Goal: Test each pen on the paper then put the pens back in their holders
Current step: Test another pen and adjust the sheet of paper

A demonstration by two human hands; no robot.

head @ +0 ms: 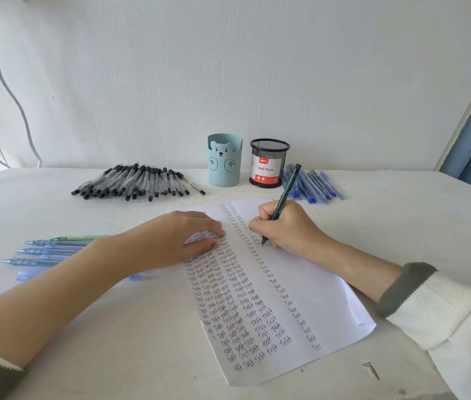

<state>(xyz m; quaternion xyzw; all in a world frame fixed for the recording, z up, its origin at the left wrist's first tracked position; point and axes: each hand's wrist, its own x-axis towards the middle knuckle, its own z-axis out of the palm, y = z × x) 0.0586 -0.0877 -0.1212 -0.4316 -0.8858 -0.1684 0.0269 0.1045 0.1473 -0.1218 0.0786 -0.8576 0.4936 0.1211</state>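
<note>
Within the right hand [289, 226] grip, green pen [281, 203], tip on paper [315, 290]

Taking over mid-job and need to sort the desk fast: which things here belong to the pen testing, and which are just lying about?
Part of the job:
- green pen in the right hand
- paper under the left hand
- black pens
- blue pens by the wall
- blue pens at the left
- bear cup
- mesh cup

Just lying about:
- white cable
- nail
</note>
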